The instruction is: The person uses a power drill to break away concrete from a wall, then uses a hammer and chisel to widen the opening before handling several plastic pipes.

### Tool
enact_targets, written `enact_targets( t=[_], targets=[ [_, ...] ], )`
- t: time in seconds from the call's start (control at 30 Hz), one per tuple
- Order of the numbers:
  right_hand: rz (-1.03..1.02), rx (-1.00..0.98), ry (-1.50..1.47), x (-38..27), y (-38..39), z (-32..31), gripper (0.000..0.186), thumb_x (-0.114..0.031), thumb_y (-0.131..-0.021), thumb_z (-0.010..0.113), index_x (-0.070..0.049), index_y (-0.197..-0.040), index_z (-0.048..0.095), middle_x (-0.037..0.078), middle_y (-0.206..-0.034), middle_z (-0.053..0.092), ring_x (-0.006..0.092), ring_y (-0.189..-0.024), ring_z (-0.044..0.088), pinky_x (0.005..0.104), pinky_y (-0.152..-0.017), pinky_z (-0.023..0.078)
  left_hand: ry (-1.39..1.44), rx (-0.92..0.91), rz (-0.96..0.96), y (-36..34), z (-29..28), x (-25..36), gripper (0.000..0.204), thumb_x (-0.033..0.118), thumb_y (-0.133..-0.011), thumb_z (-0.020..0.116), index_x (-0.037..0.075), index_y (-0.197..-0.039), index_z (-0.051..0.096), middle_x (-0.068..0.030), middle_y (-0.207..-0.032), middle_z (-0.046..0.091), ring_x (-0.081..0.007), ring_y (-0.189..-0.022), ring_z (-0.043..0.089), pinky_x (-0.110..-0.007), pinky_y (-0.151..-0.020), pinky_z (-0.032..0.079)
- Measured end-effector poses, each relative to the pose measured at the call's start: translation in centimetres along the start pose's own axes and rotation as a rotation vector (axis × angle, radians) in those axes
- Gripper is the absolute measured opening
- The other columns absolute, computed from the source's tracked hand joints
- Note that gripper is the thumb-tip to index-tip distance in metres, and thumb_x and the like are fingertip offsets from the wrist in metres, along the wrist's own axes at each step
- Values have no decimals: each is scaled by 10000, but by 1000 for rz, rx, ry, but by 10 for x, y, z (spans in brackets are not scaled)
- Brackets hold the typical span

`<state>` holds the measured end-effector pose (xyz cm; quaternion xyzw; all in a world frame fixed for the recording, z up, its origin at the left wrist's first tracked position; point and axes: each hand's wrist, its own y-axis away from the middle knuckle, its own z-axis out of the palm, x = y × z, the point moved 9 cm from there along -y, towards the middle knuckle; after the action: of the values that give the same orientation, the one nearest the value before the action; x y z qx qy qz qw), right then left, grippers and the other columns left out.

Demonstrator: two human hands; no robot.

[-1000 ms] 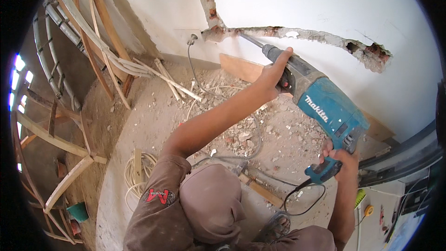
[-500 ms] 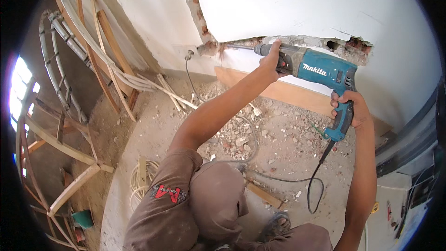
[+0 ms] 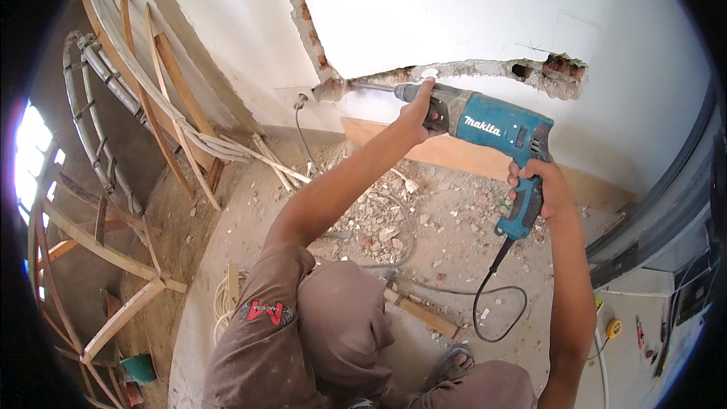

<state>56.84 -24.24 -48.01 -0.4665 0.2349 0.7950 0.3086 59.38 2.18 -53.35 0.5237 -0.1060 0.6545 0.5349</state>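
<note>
Both my hands hold a teal and black rotary hammer drill [image 3: 503, 125] level against the white wall [image 3: 454, 7]. My left hand [image 3: 416, 113] is closed round its front part, behind the chuck. At the rear, my right hand [image 3: 547, 188] grips the handle, with fingers wrapped near the trigger. The long steel bit [image 3: 372, 86] points left along a rough channel [image 3: 469, 70] cut in the wall. Its tip meets broken brick and plaster at the corner [image 3: 331, 89], where a second channel runs up. Whether the tip is sunk in cannot be made out.
Rubble [image 3: 379, 231] and a dark power cord [image 3: 485, 291] lie on the floor below. A wooden board [image 3: 424, 148] leans along the wall base. Wooden strips [image 3: 182, 83] and a wood frame [image 3: 121, 318] stand left. A yellow tape measure [image 3: 614, 328] lies right.
The whole view has shifted, so wall and drill appear further left. The drill has also moved slightly left along the channel. Both hands keep their hold.
</note>
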Motion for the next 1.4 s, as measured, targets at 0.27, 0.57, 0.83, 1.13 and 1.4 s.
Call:
enact_targets(
  t=[0.27,0.57,0.83,1.13,1.4],
  targets=[
    [-25,-25,55,9,-2,20,483,-18,-657,519,-21,-1135,452,93,-744,527,196,-639,541,351,-509,514,32,-43,23,3,-18,10,603,542,-806,653,28,-1077,493,-77,-896,486,-266,-882,601,-527,-801,550],
    [51,-61,11,48,28,38,660,30,-627,518,-22,-1273,389,209,-980,622,295,-840,643,390,-551,557,-62,113,130,101,-42,3,692,597,-814,608,37,-1202,485,-124,-1089,572,-258,-943,610,-492,-848,521],
    [-105,101,45,75,90,39,606,-8,-592,559,14,-1187,446,207,-956,621,293,-811,645,365,-565,573,-104,-26,55,96,-42,-33,627,592,-797,632,35,-1072,552,-76,-880,593,-187,-748,601,-398,-660,525],
    [-209,141,33,74,70,45,526,43,-638,557,14,-1143,414,141,-802,579,228,-648,600,348,-524,531,-146,-49,86,68,-40,-10,629,600,-786,636,9,-992,579,-55,-814,560,-163,-658,534,-395,-675,534],
    [-132,125,32,58,40,18,499,-9,-612,530,33,-1106,479,132,-739,537,225,-609,559,365,-503,522,-174,-38,59,44,-25,-5,588,562,-828,615,28,-1067,555,-89,-945,587,-208,-857,597,-435,-777,536]
  ],
)
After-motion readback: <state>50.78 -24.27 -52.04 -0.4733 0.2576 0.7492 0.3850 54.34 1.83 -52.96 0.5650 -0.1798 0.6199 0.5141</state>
